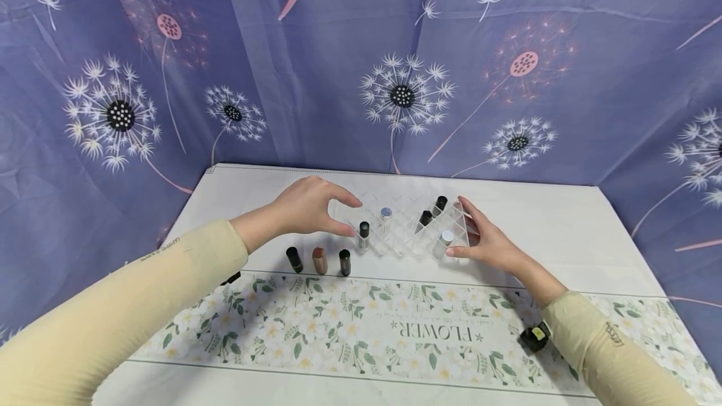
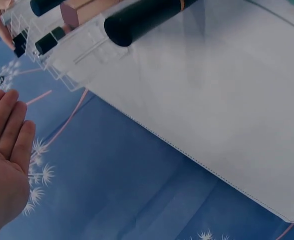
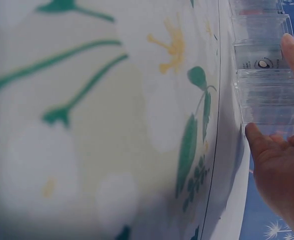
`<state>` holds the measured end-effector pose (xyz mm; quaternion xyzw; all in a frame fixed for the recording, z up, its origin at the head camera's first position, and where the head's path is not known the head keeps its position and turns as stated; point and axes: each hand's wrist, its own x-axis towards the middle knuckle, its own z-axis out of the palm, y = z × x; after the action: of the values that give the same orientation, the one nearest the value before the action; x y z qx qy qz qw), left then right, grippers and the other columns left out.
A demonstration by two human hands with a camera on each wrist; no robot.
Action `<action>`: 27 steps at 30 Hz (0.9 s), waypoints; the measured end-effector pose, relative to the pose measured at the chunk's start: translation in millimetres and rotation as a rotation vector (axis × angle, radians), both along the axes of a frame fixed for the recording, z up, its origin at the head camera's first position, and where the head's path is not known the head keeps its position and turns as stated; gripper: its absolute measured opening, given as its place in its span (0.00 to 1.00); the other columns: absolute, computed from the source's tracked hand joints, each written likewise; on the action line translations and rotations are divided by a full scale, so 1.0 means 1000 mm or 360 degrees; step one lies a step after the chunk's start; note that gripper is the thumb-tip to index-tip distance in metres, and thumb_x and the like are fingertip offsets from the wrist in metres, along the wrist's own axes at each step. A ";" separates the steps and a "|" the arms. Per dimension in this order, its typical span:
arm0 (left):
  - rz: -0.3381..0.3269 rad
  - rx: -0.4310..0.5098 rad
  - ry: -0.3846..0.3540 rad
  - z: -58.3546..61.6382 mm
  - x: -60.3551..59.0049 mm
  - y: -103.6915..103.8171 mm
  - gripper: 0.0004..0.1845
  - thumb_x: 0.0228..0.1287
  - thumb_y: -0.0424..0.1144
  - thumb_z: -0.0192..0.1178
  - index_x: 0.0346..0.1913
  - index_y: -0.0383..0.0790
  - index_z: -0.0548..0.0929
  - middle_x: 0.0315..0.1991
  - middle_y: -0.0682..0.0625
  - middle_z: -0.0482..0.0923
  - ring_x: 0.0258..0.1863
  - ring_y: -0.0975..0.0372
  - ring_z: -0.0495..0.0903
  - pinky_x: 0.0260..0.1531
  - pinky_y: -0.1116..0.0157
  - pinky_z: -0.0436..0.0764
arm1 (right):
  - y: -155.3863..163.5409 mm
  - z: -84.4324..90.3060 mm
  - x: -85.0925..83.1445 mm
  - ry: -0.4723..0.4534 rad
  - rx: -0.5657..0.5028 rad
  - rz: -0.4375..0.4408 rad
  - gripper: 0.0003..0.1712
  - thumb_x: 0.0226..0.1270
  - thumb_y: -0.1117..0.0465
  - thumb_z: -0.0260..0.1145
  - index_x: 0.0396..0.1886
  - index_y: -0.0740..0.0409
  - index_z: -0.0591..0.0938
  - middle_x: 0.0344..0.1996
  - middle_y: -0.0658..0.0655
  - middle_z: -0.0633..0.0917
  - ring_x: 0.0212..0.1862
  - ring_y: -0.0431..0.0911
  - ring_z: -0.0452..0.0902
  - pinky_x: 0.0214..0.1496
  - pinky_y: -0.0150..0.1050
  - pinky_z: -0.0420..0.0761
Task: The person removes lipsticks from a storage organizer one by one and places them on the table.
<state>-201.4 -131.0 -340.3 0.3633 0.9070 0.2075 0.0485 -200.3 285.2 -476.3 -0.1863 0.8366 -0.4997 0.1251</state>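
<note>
Flanking the clear acrylic lipstick organizer [image 1: 408, 224] near the counter's [image 1: 564, 230] far edge, left hand [image 1: 307, 208] curls released beside it, right hand [image 1: 487, 240] touches its end wall with relaxed fingers; light, rigid, slippery, best held by both ends.

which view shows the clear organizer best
The head view: the whole clear organizer shows on the table, tubes in some cells, a hand at each side. The left wrist view catches only a corner; the right wrist view shows one end with fingertips against it.

Three tubes [image 1: 319, 260] crowd the organizer's [image 1: 408, 230] left — right side open.
</note>
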 end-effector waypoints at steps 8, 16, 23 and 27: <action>0.0018 -0.0003 -0.0003 0.002 -0.014 0.001 0.29 0.59 0.55 0.80 0.62 0.48 0.90 0.59 0.54 0.89 0.61 0.56 0.86 0.65 0.52 0.82 | -0.001 0.000 0.001 -0.0007 -0.0015 0.0000 0.70 0.66 0.66 0.80 0.90 0.54 0.38 0.87 0.68 0.45 0.82 0.70 0.52 0.76 0.56 0.66; 0.0011 -0.0006 -0.0033 -0.004 -0.025 0.004 0.30 0.58 0.54 0.81 0.63 0.49 0.90 0.60 0.54 0.88 0.56 0.57 0.88 0.59 0.55 0.85 | 0.000 0.000 0.000 -0.0001 -0.0018 0.0002 0.70 0.66 0.66 0.80 0.90 0.55 0.38 0.87 0.67 0.45 0.83 0.70 0.52 0.76 0.57 0.66; -0.0017 -0.0036 -0.0053 -0.013 -0.031 0.008 0.30 0.59 0.53 0.81 0.63 0.48 0.90 0.60 0.53 0.88 0.58 0.57 0.87 0.63 0.54 0.83 | 0.000 -0.001 -0.001 -0.0004 -0.0038 0.0012 0.70 0.66 0.67 0.79 0.89 0.57 0.38 0.87 0.68 0.44 0.83 0.70 0.52 0.76 0.56 0.67; -0.0034 -0.0090 -0.0057 -0.018 -0.033 0.011 0.29 0.59 0.53 0.80 0.63 0.49 0.90 0.61 0.54 0.88 0.62 0.57 0.85 0.69 0.52 0.78 | 0.000 -0.001 0.000 -0.0006 -0.0043 0.0011 0.69 0.66 0.67 0.79 0.89 0.57 0.38 0.87 0.68 0.44 0.83 0.69 0.51 0.76 0.57 0.66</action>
<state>-234.6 -119.7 -358.5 0.3678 0.9075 0.1879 0.0773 -200.5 284.8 -477.4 -0.1900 0.8289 -0.5109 0.1260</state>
